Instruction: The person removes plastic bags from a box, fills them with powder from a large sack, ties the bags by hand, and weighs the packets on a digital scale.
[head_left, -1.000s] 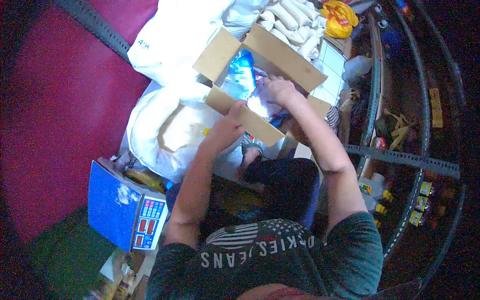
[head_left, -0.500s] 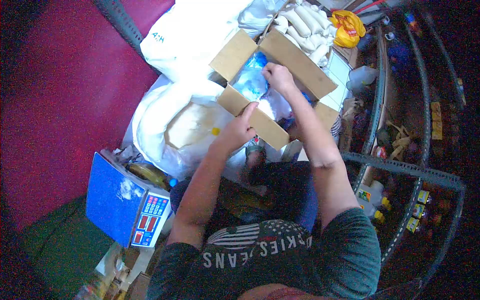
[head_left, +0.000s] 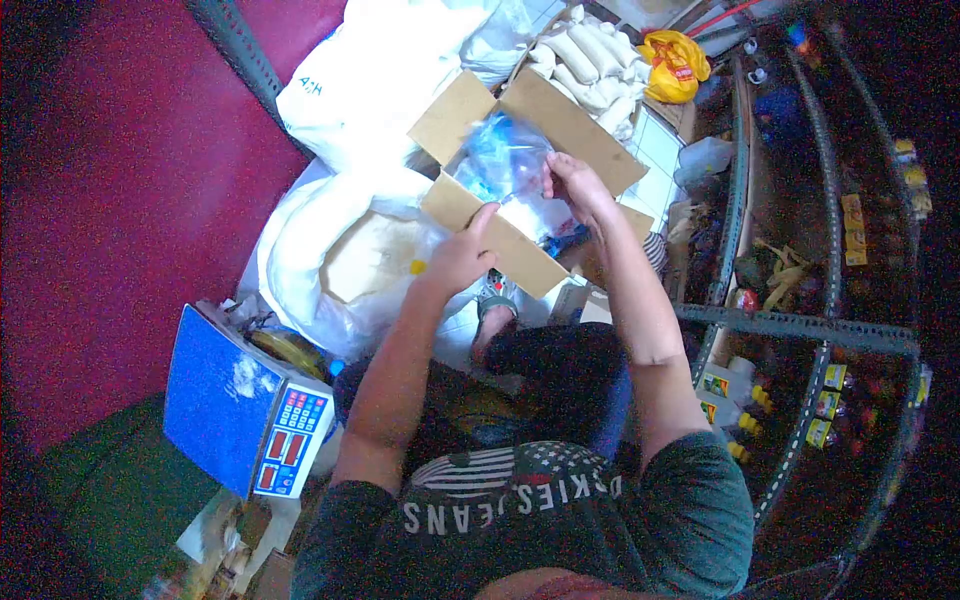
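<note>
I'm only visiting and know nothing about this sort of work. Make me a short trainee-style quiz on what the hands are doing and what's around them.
1. Which hand grips the cardboard box?
2. True or false: the right hand is touching clear plastic at the box's opening.
3. What colour is the flat top of the scale?
A) green
B) blue
C) yellow

Key:
1. The left hand, with its thumb over the near edge.
2. True.
3. B.
</note>
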